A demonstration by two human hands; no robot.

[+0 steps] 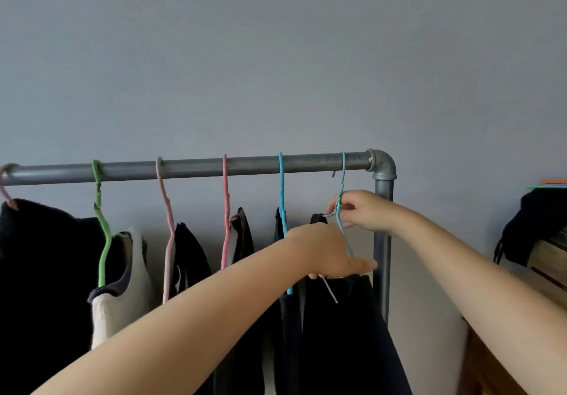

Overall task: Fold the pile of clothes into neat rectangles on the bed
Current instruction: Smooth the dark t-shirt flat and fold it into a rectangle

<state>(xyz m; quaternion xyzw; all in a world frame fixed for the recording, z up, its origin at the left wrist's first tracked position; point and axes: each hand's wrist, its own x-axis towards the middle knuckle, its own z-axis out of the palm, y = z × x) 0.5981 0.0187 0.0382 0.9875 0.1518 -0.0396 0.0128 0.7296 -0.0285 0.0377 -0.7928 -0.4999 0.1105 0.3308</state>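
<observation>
In the head view, a grey metal pipe rail (196,167) ran across the middle of the frame from the left edge to an elbow joint at the right, where its upright post dropped down. A plain grey wall (276,57) filled the upper half.

Six hangers hooked over the rail. From the left: a brownish hanger (5,189) with a black garment (40,272), a green hanger (102,226) carrying a cream and dark top (122,296), a pale pink hanger (168,235), a deeper pink hanger (225,210), a blue hanger (281,198), and at the far right a teal hanger (342,198) bearing a dark garment (343,333) that hung in the lower centre-right of the frame.

The right hand (356,210), reaching in from the right edge, pinched the neck of the teal hanger just below the rail, fingers curled round the wire. The left hand (331,253), stretching up from the lower left, gripped the top edge of the dark garment near the hanger's shoulder, thumb pointing toward the post.

At the right edge, another dark cloth (534,229) lay heaped on a wooden piece of furniture (549,269).
</observation>
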